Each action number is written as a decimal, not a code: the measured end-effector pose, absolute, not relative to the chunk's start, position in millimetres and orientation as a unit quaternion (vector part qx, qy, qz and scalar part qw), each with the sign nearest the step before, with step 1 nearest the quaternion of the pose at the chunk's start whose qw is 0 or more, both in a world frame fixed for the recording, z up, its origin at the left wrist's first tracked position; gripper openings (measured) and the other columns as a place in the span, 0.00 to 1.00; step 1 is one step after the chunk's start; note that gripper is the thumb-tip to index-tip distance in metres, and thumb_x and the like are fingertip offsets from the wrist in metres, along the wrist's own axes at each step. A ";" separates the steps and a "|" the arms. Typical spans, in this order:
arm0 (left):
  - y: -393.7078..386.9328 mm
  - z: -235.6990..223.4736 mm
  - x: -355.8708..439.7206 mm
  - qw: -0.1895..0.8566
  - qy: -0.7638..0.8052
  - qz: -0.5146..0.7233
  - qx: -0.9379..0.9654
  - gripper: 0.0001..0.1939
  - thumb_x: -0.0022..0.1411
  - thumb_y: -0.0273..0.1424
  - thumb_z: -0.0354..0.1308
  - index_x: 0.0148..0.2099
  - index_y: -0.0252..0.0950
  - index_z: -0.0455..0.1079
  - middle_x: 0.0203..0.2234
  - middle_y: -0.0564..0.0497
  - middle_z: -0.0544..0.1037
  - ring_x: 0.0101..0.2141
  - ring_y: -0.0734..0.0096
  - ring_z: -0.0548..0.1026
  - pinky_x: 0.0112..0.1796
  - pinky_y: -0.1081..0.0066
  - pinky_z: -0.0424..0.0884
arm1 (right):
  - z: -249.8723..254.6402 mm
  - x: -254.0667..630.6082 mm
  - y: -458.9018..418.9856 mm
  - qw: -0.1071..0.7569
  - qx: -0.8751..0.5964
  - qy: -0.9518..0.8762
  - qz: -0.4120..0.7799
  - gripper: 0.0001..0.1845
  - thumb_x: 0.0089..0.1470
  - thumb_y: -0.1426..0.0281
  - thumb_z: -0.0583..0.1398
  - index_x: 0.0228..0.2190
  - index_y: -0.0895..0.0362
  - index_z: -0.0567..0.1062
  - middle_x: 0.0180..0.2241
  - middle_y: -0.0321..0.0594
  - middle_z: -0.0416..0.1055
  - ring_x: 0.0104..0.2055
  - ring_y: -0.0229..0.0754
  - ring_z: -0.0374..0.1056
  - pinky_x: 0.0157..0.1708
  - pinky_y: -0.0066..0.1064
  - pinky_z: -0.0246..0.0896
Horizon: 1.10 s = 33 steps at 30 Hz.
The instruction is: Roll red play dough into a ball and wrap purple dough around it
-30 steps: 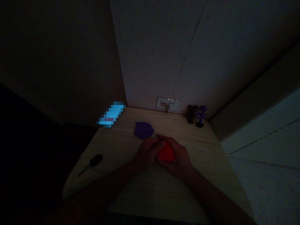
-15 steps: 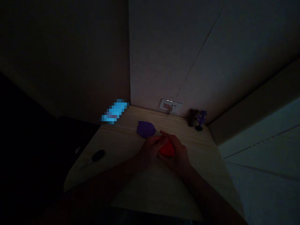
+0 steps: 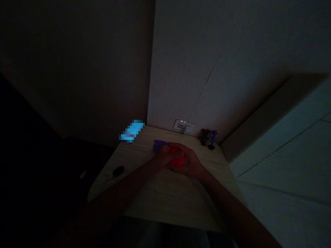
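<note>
The room is dim. Both hands meet over a red lump of soft clay-like stuff [image 3: 178, 160] on a light wooden table [image 3: 165, 199]. My left hand [image 3: 163, 157] presses on its left side with fingers curled. My right hand [image 3: 190, 162] cups it from the right and behind. A purple lump [image 3: 158, 145] lies just behind my left hand, partly hidden by it.
A glowing blue screen [image 3: 131, 131] sits at the table's far left corner. A wall socket [image 3: 183, 126] is on the back wall. Two small figures, one dark and one purple [image 3: 209, 137], stand at the far right. A dark key-like object [image 3: 117, 171] lies near the left edge.
The view has pulled back and shifted, so the table looks smaller. Both hands stay closed round the red lump, now closer to the purple lump and covering part of it.
</note>
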<state>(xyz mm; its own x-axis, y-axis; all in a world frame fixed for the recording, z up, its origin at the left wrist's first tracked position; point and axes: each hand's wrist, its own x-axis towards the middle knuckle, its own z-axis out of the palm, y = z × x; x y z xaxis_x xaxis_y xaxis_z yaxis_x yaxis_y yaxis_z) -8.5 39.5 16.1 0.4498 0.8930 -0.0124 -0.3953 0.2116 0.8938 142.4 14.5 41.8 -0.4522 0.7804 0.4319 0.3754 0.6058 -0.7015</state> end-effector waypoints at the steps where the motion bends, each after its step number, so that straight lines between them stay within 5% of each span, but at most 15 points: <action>1: 43.1 19.3 -9.7 0.730 0.277 0.448 0.436 0.23 0.39 0.42 0.78 0.32 0.32 0.76 0.25 0.51 0.77 0.27 0.71 0.73 0.31 0.71 0.67 | 42.1 139.4 20.1 0.391 -0.363 -0.807 0.255 0.38 0.44 0.64 0.74 0.56 0.54 0.71 0.56 0.50 0.75 0.54 0.52 0.75 0.55 0.46 0.71; 6: 70.7 31.1 -8.3 0.744 0.264 0.451 0.417 0.25 0.41 0.44 0.77 0.34 0.32 0.75 0.27 0.49 0.79 0.31 0.69 0.76 0.36 0.70 0.70 | 42.3 137.8 56.2 0.406 -0.417 -0.796 0.168 0.31 0.46 0.69 0.69 0.52 0.56 0.72 0.50 0.48 0.79 0.46 0.51 0.79 0.46 0.43 0.74; 13: 119.1 32.0 13.5 0.748 0.260 0.424 0.440 0.19 0.41 0.35 0.78 0.33 0.32 0.76 0.28 0.50 0.81 0.32 0.68 0.77 0.35 0.71 0.70 | 50.6 166.6 96.0 0.404 -0.398 -0.810 0.148 0.39 0.46 0.67 0.70 0.59 0.56 0.68 0.53 0.50 0.77 0.51 0.52 0.76 0.52 0.45 0.71; 19: 133.5 25.9 9.4 0.758 0.253 0.387 0.460 0.19 0.40 0.28 0.78 0.35 0.30 0.77 0.29 0.51 0.80 0.30 0.72 0.76 0.33 0.73 0.68 | 53.7 176.0 100.7 0.357 -0.392 -0.833 0.159 0.34 0.44 0.64 0.72 0.54 0.53 0.73 0.48 0.45 0.79 0.48 0.51 0.77 0.49 0.44 0.73; 22: 131.2 21.8 4.7 0.766 0.260 0.372 0.455 0.17 0.42 0.30 0.77 0.34 0.29 0.77 0.27 0.50 0.80 0.29 0.72 0.76 0.33 0.73 0.69 | 40.5 174.6 104.1 0.366 -0.377 -0.823 0.216 0.38 0.42 0.63 0.73 0.55 0.53 0.72 0.49 0.44 0.78 0.48 0.50 0.77 0.49 0.43 0.73; 27: 124.5 12.0 9.7 0.760 0.280 0.402 0.426 0.20 0.44 0.40 0.76 0.33 0.31 0.76 0.27 0.49 0.80 0.31 0.71 0.76 0.34 0.72 0.70 | 13.5 170.3 112.5 0.427 -0.389 -0.768 0.278 0.24 0.45 0.64 0.72 0.45 0.56 0.77 0.43 0.44 0.80 0.43 0.49 0.78 0.47 0.43 0.74; 33: 117.8 11.8 -2.9 0.751 0.314 0.377 0.442 0.18 0.41 0.36 0.78 0.29 0.30 0.76 0.23 0.50 0.78 0.25 0.73 0.72 0.30 0.72 0.67 | 12.2 163.5 104.2 0.413 -0.350 -0.776 0.323 0.37 0.40 0.60 0.75 0.52 0.54 0.73 0.47 0.43 0.79 0.45 0.48 0.78 0.45 0.41 0.76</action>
<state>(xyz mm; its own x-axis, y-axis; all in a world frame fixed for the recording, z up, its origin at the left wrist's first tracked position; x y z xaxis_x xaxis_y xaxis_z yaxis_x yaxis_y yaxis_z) -2.9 117.8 11.8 0.5183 0.8441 -0.1378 -0.2882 0.3241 0.9011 163.5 104.2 12.2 -0.4141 0.8101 0.4151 0.2761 0.5463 -0.7907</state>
